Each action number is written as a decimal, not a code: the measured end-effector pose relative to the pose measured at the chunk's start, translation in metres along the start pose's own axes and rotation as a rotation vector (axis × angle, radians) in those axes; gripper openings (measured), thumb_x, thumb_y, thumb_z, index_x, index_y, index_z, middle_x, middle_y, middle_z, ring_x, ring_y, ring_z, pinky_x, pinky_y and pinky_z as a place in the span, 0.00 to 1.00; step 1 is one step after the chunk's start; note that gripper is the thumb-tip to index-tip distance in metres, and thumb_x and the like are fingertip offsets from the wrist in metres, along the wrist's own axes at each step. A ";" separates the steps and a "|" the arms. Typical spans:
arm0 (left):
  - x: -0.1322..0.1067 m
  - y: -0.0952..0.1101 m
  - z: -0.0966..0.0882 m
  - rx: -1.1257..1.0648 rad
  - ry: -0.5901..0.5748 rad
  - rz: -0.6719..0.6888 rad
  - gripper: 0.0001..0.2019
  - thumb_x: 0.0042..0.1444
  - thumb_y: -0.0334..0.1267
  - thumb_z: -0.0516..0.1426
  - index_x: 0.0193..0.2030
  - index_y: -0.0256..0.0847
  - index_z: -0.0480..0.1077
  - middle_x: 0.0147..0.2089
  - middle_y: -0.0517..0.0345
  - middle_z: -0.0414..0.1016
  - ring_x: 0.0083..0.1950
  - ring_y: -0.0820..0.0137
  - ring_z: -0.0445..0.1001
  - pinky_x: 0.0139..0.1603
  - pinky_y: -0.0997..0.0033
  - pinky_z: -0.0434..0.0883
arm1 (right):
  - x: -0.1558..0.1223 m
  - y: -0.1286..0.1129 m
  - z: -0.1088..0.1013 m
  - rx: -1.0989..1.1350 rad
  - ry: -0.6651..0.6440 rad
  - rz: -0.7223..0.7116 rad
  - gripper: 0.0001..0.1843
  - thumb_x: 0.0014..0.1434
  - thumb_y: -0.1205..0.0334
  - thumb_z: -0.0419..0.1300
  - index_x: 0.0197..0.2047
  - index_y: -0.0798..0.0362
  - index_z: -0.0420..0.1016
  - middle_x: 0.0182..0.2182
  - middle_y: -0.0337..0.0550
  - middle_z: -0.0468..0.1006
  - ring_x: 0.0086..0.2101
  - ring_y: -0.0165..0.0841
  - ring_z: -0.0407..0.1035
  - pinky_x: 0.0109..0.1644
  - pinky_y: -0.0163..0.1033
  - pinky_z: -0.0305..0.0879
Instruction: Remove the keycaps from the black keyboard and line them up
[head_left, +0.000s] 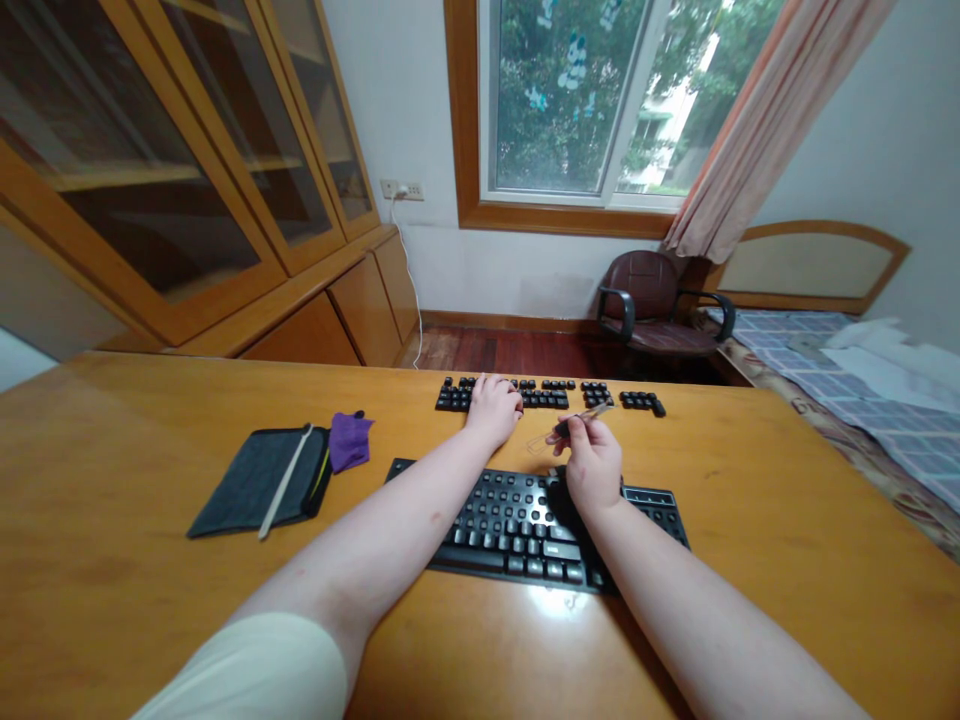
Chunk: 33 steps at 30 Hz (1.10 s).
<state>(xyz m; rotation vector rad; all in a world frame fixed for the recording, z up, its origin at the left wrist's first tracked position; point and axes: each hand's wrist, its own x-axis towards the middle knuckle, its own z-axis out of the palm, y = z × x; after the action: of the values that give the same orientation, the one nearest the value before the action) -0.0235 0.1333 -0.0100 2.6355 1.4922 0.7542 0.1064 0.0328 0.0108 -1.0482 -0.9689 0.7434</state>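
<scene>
A black keyboard (525,520) lies on the wooden desk (750,520) in front of me. Beyond it, rows of loose black keycaps (555,392) sit near the desk's far edge. My left hand (493,408) rests on the left part of those keycaps with its fingers curled down over them. My right hand (592,460) hovers above the keyboard's far edge, pinching a thin clear tool with a dark tip (574,424) that points left.
A dark grey pouch (259,480) with a pale stick across it lies at the left, a purple cloth (349,440) beside it. Past the desk stand a brown armchair (660,305), wooden cabinets (225,200) and a bed (862,380).
</scene>
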 end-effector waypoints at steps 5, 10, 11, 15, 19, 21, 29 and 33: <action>0.001 0.002 -0.010 0.017 0.019 -0.045 0.05 0.48 0.35 0.61 0.33 0.43 0.74 0.43 0.53 0.73 0.56 0.58 0.59 0.64 0.50 0.43 | 0.000 -0.002 0.001 -0.027 0.002 0.013 0.17 0.54 0.49 0.57 0.30 0.56 0.70 0.21 0.39 0.72 0.18 0.27 0.66 0.20 0.32 0.61; 0.003 0.004 -0.042 0.061 -0.065 -0.061 0.09 0.53 0.34 0.55 0.40 0.40 0.74 0.43 0.48 0.74 0.52 0.57 0.65 0.61 0.53 0.52 | -0.001 -0.001 0.001 -0.013 -0.028 0.018 0.16 0.54 0.49 0.59 0.30 0.56 0.71 0.20 0.37 0.70 0.17 0.25 0.63 0.18 0.31 0.59; -0.002 0.006 -0.049 0.064 -0.130 -0.075 0.09 0.53 0.35 0.55 0.39 0.38 0.74 0.43 0.46 0.74 0.51 0.56 0.67 0.58 0.53 0.55 | -0.002 0.000 0.001 -0.011 -0.034 0.014 0.16 0.54 0.50 0.59 0.30 0.57 0.71 0.20 0.37 0.70 0.16 0.24 0.63 0.18 0.31 0.59; -0.050 0.023 -0.071 -0.096 -0.287 -0.022 0.17 0.55 0.40 0.54 0.50 0.37 0.70 0.52 0.44 0.71 0.54 0.55 0.66 0.56 0.56 0.59 | -0.002 -0.003 0.001 -0.015 -0.097 0.014 0.15 0.54 0.50 0.59 0.31 0.56 0.71 0.19 0.36 0.70 0.17 0.26 0.65 0.21 0.33 0.63; -0.114 0.039 -0.076 -0.232 -0.377 0.096 0.34 0.51 0.55 0.55 0.62 0.41 0.56 0.64 0.46 0.58 0.63 0.55 0.56 0.63 0.55 0.52 | 0.000 -0.029 -0.002 -0.083 -0.325 0.023 0.15 0.54 0.52 0.59 0.38 0.56 0.72 0.20 0.37 0.72 0.20 0.29 0.70 0.26 0.36 0.69; -0.135 0.040 -0.072 -0.188 -0.391 0.110 0.40 0.48 0.58 0.56 0.64 0.41 0.50 0.66 0.45 0.52 0.66 0.55 0.51 0.65 0.53 0.46 | 0.001 -0.049 -0.005 -0.139 -0.483 0.030 0.15 0.53 0.53 0.60 0.39 0.55 0.72 0.23 0.38 0.74 0.21 0.29 0.70 0.27 0.36 0.69; -0.145 0.032 -0.053 -0.063 -0.370 0.095 0.48 0.45 0.63 0.54 0.66 0.34 0.45 0.67 0.39 0.47 0.68 0.54 0.43 0.66 0.52 0.39 | -0.013 -0.057 -0.006 -0.587 -0.879 0.005 0.08 0.59 0.60 0.55 0.32 0.53 0.72 0.20 0.38 0.76 0.22 0.31 0.72 0.28 0.34 0.67; -0.146 0.033 -0.052 -0.035 -0.378 0.104 0.47 0.47 0.64 0.50 0.66 0.32 0.44 0.68 0.39 0.45 0.69 0.54 0.41 0.66 0.53 0.38 | -0.025 -0.028 -0.004 -0.628 -0.830 0.007 0.09 0.60 0.59 0.53 0.32 0.52 0.70 0.19 0.38 0.75 0.21 0.31 0.72 0.27 0.34 0.66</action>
<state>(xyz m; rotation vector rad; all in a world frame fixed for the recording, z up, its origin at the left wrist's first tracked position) -0.0810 -0.0147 -0.0141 2.6515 1.2370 0.2574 0.1018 -0.0001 0.0290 -1.2944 -2.0018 0.9268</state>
